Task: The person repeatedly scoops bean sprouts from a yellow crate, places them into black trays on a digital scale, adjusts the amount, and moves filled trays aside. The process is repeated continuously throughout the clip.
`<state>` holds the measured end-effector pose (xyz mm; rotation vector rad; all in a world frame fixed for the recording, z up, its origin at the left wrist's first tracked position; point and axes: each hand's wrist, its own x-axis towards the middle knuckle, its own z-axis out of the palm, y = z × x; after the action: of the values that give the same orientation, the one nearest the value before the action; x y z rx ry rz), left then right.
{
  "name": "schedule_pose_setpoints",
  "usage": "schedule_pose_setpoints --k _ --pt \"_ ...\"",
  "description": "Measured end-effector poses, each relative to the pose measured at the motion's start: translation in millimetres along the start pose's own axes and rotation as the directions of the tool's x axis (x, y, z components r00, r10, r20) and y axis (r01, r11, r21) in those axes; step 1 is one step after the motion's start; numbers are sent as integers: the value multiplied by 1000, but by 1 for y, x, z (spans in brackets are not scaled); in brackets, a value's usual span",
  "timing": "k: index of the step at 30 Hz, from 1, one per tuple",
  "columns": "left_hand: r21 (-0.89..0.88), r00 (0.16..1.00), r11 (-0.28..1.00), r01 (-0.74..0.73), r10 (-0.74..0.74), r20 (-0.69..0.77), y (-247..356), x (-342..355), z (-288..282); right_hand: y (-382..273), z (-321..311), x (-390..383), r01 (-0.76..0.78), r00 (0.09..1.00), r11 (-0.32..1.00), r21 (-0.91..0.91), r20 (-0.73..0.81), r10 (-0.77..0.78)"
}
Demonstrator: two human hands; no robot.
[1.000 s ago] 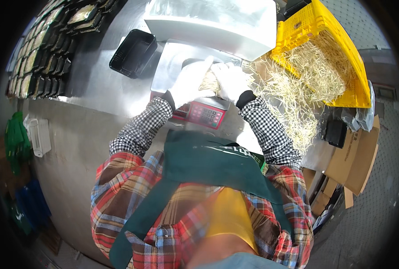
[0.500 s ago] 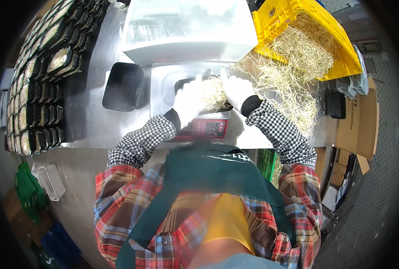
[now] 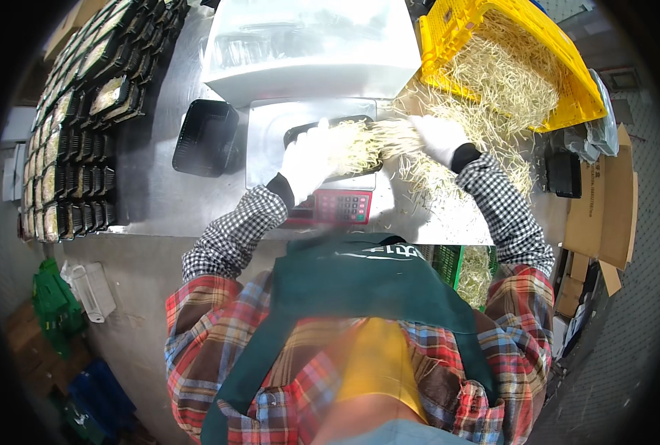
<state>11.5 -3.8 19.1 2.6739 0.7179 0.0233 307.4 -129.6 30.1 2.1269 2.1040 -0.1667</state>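
Pressing our white-gloved left hand (image 3: 309, 157) onto pale sprouts (image 3: 360, 141) in the black plastic tray (image 3: 328, 130), our right hand (image 3: 438, 138) clutches loose strands.

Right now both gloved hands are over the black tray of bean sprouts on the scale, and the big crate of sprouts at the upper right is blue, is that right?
Not quite: the crate is yellow, not blue, as the head view shows. The rest holds: the left hand and right hand, both in white gloves, are at the black tray of bean sprouts on the scale.
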Motion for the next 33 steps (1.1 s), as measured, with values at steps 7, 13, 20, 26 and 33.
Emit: schedule_pose_setpoints --k 7,13,20,26,33 --pt "-232 999 972 -42 45 7 -20 -14 -19 -29 -20 -8 21 985 940 340 -168 39" --pt "-358 958 934 -19 -85 -274 -17 -26 20 -160 5 56 61 970 838 543 -230 78" --pt "-401 969 914 -65 -38 -245 -29 -25 23 -141 15 64 381 829 844 377 -544 -130" --pt "-221 939 942 -254 185 -291 -38 -40 -20 -78 -10 7 208 947 739 641 -321 12" --pt "-160 959 972 -172 128 -254 -73 -35 5 -75 19 -1 106 984 776 622 -176 7"
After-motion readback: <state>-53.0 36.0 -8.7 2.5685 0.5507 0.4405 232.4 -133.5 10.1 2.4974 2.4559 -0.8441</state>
